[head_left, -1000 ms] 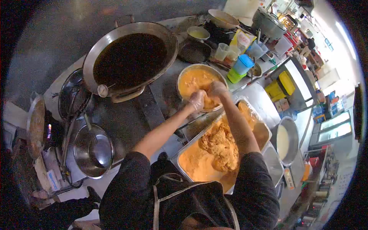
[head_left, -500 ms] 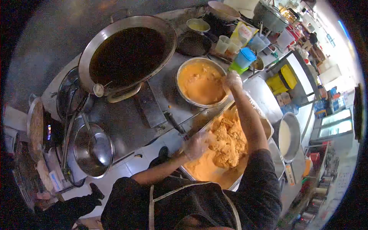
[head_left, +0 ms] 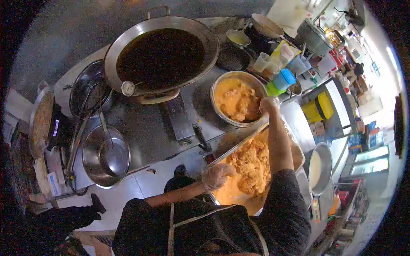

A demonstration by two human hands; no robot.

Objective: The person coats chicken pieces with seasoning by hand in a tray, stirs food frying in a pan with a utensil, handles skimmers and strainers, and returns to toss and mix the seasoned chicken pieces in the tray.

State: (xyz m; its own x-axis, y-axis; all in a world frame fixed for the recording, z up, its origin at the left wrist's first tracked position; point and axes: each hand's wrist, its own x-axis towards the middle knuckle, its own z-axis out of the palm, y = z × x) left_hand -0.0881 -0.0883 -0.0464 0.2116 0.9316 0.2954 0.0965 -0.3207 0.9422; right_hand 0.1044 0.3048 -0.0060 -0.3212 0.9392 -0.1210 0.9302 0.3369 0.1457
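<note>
Gloved left hand [head_left: 217, 176] was over the left side of the metal tray [head_left: 297, 155], beside breaded chicken [head_left: 253, 165] inside; right hand [head_left: 269, 105] at batter bowl [head_left: 232, 122] rim. Couldn't tell either grip.

From my end I have the right arm [head_left: 282, 149] reaching far forward, nearly straight, with the right hand [head_left: 269, 105] at its far end. The left forearm [head_left: 175, 193] lies low across the front of the body, bent at the elbow, and carries the left hand [head_left: 216, 176] much nearer the torso, fingers pointing rightward. I see clear gloves on both hands; I can't make out the fingers' exact curl.
</note>
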